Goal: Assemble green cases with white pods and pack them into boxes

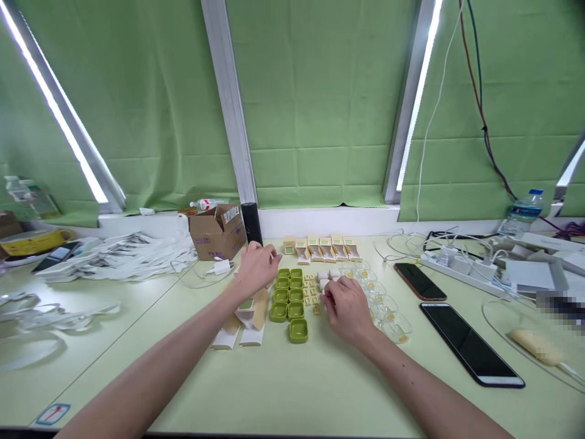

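My left hand hovers with fingers loosely curled over flat tan cartons, just left of several green square trays set in two columns. My right hand rests on the table to the right of the trays. Its fingers pinch at small white pieces beside a cluster of tiny yellow parts. What the fingertips grip is hidden. Several clear plastic lids curve away right of that hand. A row of open tan boxes stands behind everything.
A brown cardboard box and a black cylinder stand at the back left, with white straps beyond. Two phones lie at right, near a power strip, cables and a water bottle.
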The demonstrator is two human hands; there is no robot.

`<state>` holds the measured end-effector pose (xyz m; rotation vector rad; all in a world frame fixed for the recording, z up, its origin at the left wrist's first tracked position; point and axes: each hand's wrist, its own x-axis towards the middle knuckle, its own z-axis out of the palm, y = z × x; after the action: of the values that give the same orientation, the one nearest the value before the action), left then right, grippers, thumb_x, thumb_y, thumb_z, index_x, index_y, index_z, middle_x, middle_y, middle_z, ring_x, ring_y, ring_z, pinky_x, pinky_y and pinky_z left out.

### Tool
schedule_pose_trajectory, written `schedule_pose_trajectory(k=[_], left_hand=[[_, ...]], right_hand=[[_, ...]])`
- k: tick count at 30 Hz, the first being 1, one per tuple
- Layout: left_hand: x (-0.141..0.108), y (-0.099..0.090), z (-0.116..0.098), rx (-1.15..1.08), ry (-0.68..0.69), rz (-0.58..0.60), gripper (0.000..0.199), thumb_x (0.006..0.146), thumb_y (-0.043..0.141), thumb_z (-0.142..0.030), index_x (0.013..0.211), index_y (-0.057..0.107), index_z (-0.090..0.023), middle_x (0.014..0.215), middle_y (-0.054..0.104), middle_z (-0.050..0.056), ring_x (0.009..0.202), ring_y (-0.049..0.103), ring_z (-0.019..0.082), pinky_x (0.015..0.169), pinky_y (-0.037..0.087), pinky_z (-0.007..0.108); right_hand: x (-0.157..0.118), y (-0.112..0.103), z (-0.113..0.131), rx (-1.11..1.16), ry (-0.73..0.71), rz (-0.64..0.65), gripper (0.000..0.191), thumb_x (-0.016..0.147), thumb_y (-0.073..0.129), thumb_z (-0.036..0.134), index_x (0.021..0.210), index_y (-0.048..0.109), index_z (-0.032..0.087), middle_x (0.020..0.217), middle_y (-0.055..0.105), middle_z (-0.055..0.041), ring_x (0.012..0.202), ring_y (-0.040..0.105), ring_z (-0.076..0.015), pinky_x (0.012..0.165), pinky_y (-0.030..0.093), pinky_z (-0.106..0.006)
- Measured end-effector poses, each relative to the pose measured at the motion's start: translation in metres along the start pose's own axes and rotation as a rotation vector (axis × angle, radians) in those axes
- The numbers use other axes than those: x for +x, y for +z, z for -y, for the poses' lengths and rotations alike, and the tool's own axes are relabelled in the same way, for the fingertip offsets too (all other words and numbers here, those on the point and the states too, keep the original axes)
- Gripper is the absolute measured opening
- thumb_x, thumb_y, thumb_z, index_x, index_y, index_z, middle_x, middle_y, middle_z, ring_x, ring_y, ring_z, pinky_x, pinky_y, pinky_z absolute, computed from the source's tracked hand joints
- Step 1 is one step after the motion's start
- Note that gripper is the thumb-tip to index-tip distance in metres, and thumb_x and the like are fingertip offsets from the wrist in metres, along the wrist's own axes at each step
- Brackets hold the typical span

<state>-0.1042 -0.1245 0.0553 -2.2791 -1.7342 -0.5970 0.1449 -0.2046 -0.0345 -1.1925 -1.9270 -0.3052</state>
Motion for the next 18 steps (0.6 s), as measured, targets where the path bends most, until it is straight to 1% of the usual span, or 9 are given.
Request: schedule_pose_trajectory(k=[1,2,5,8,11,13,15,17,18], left_hand=[[0.009,0.005,-0.001,0.018,0.014,0.037,0.027,0.1,0.05,-0.039,0.107,0.069,-0.021,0.101,0.075,0.015,0.118,0.051,0.036,0.095,0.035,0.049],[0.018,0.01,-0.001,0.03,0.023,0.062,0.029,0.098,0.052,-0.037,0.117,0.068,-0.021,0.108,0.075,0.017,0.122,0.048,0.037,0.098,0.033,0.05],[0.042,0.027,-0.004,0.06,0.021,0.147,0.04,0.096,0.055,-0.035,0.133,0.062,-0.022,0.122,0.072,0.02,0.127,0.044,0.04,0.101,0.031,0.052],[0.063,0.045,-0.008,0.081,-0.018,0.234,0.052,0.094,0.055,-0.034,0.145,0.054,-0.024,0.127,0.068,0.022,0.128,0.044,0.041,0.102,0.032,0.053],[0.08,0.062,-0.01,0.09,-0.052,0.308,0.077,0.085,0.066,-0.029,0.157,0.042,-0.027,0.134,0.064,0.023,0.132,0.043,0.044,0.103,0.032,0.054],[0.089,0.072,-0.012,0.092,-0.072,0.344,0.088,0.081,0.071,-0.027,0.162,0.036,-0.031,0.14,0.061,0.023,0.136,0.042,0.047,0.105,0.033,0.057],[0.097,0.081,-0.014,0.092,-0.086,0.365,0.091,0.081,0.074,-0.027,0.163,0.034,-0.033,0.146,0.058,0.023,0.14,0.04,0.049,0.107,0.033,0.06],[0.103,0.089,-0.015,0.095,-0.094,0.374,0.088,0.085,0.076,-0.032,0.163,0.036,-0.032,0.15,0.056,0.021,0.143,0.041,0.048,0.111,0.034,0.064],[0.105,0.092,-0.015,0.1,-0.096,0.374,0.081,0.089,0.075,-0.035,0.161,0.039,-0.03,0.152,0.055,0.02,0.143,0.043,0.046,0.112,0.035,0.065]], right_hand=[[0.0,0.0,0.0,-0.008,-0.001,0.013,0.013,0.088,0.063,0.011,0.086,0.059,0.023,0.078,0.068,-0.0035,0.082,0.055,-0.0238,0.077,0.035,-0.036],[0.0,0.0,0.0,-0.013,-0.003,0.025,0.013,0.087,0.063,0.01,0.091,0.061,0.023,0.08,0.069,-0.004,0.084,0.055,-0.0245,0.077,0.035,-0.036],[-0.001,0.0,0.001,-0.013,-0.018,0.059,0.02,0.088,0.065,0.011,0.104,0.064,0.022,0.087,0.073,-0.0052,0.09,0.056,-0.0261,0.08,0.035,-0.037],[-0.001,-0.002,0.003,-0.021,-0.034,0.073,0.014,0.09,0.066,0.015,0.101,0.065,0.023,0.087,0.073,-0.0054,0.09,0.055,-0.0265,0.08,0.035,-0.038],[0.0,-0.003,0.005,-0.033,-0.043,0.071,0.008,0.089,0.067,0.016,0.091,0.064,0.022,0.082,0.07,-0.0048,0.087,0.054,-0.0256,0.078,0.034,-0.037],[0.0,-0.003,0.006,-0.027,-0.046,0.072,0.009,0.089,0.068,0.015,0.089,0.063,0.022,0.081,0.07,-0.0045,0.086,0.054,-0.0251,0.077,0.034,-0.037],[0.001,-0.003,0.006,-0.018,-0.049,0.073,0.009,0.089,0.068,0.015,0.089,0.063,0.022,0.082,0.071,-0.0043,0.087,0.054,-0.025,0.078,0.034,-0.037],[0.001,-0.003,0.007,-0.013,-0.052,0.074,0.009,0.088,0.069,0.015,0.09,0.064,0.022,0.083,0.071,-0.0043,0.088,0.054,-0.025,0.079,0.034,-0.037],[0.001,-0.003,0.008,-0.011,-0.053,0.076,0.009,0.089,0.069,0.015,0.09,0.064,0.022,0.084,0.071,-0.0043,0.088,0.054,-0.025,0.079,0.034,-0.038]])
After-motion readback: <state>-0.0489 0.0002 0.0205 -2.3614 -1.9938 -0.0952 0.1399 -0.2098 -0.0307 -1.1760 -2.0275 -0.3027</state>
